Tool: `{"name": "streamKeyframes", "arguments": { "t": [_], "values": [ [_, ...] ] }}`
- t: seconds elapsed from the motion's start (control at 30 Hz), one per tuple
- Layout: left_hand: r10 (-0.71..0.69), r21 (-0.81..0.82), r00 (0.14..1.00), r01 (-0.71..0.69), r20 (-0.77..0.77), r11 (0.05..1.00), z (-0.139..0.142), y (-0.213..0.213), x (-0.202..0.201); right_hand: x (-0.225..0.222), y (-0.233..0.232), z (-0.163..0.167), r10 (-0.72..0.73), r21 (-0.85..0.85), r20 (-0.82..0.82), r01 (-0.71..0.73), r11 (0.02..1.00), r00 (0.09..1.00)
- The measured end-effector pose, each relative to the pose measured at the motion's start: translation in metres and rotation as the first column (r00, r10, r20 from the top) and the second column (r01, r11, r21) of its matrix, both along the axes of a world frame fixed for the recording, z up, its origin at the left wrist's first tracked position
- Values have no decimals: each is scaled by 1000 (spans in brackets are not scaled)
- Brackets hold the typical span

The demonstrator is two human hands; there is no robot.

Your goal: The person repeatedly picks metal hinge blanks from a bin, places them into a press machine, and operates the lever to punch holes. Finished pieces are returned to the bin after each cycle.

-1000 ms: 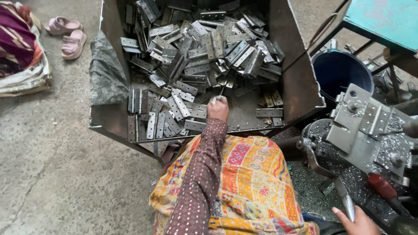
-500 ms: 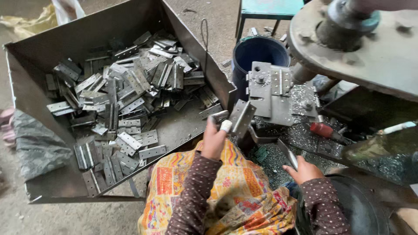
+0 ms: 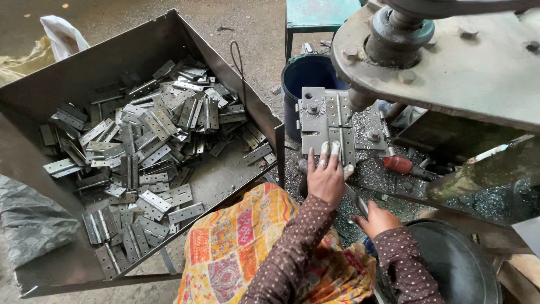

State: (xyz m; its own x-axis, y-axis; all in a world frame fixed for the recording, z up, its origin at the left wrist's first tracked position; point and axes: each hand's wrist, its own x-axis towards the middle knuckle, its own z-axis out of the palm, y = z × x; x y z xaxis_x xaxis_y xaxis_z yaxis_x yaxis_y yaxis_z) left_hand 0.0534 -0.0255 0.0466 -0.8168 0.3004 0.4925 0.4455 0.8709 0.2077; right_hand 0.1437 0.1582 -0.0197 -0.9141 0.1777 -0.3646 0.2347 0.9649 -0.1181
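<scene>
On the press bed in front of me, my left hand (image 3: 326,177) lies flat with the fingers stretched forward, fingertips (image 3: 335,148) pressing down on a steel hinge (image 3: 343,138) that sits on the grey fixture plate (image 3: 313,121). The hand is open, palm down, not wrapped round anything; the wrist is straight and my forearm, in its dotted brown sleeve, runs up from my lap across the patterned orange cloth (image 3: 242,247) on my knees. The hinge lies at the near right edge of the plate, directly under the machine's round ram (image 3: 360,98), with its knuckle running away from me.

My right hand (image 3: 376,218) is lower and closer to my body, at the near edge of the press bed, curled with the thumb up round a thin flat metal strip (image 3: 355,198) that pokes out toward the fixture. I cannot tell just how firmly it grips. Metal shavings (image 3: 374,171) cover the bed around the plate, and a red-handled tool (image 3: 402,165) lies just right of my left hand.

To my left stands a big sheet-metal bin (image 3: 79,84) holding a heap of loose hinges (image 3: 146,146), spread from its far wall to its near corner. A dark blue bucket (image 3: 306,70) stands beyond the fixture, and a dark round pan (image 3: 455,264) sits by my right elbow.
</scene>
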Motion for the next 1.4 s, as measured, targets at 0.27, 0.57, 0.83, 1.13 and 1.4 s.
{"name": "streamKeyframes", "arguments": {
  "t": [0.27,0.57,0.83,1.13,1.4],
  "values": [
    [59,-73,994,-65,-87,995,-29,29,-44,4,9,-15,34,-30,-106,-37,999,994],
    [50,-59,998,-52,-26,997,-20,24,-41,43,-11,-72,-125,-218,-55,111,970,991],
    [46,-65,998,-44,36,997,-16,29,-63,6,18,-33,-44,-29,57,46,999,997],
    [66,-59,998,-64,19,996,2,23,-56,41,-7,-74,-141,-179,-60,128,976,988],
    [53,-116,989,-38,136,993,15,24,-86,-2,23,-29,-30,-72,60,34,997,998]
  ]
}}
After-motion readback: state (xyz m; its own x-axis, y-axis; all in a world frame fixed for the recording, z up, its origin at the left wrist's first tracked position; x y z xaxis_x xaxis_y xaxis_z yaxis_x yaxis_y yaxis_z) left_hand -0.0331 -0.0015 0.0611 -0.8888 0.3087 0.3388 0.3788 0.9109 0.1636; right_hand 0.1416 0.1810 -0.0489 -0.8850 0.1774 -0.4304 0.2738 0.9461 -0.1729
